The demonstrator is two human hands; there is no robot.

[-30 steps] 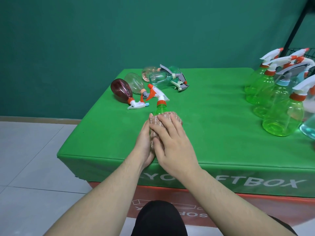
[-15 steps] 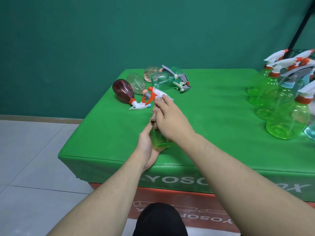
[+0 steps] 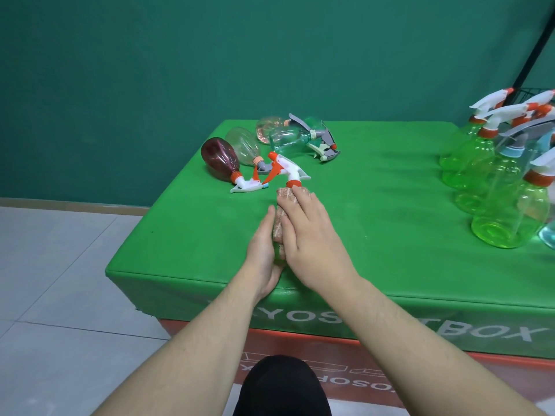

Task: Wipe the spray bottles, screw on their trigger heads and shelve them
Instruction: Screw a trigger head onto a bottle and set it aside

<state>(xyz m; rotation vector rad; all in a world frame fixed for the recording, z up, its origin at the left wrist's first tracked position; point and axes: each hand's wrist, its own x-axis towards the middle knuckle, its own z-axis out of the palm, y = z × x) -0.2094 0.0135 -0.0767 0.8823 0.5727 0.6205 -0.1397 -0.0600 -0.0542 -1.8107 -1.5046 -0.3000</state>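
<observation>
Since half a second ago, my right hand (image 3: 312, 235) has slid back from the trigger head (image 3: 288, 169) down over the bottle body, pressing the pinkish cloth (image 3: 280, 211) on it with fingers laid around it. My left hand (image 3: 264, 250) grips the bottle from the left side near the front edge of the green table (image 3: 390, 205). On its front cover I read "YOS" and "TBOX". Finished green bottles (image 3: 507, 217) stand at the right.

hands (image 3: 295, 235) wrapping cloth (image 3: 283, 205) round bottle, green table (image 3: 390, 205)
</observation>
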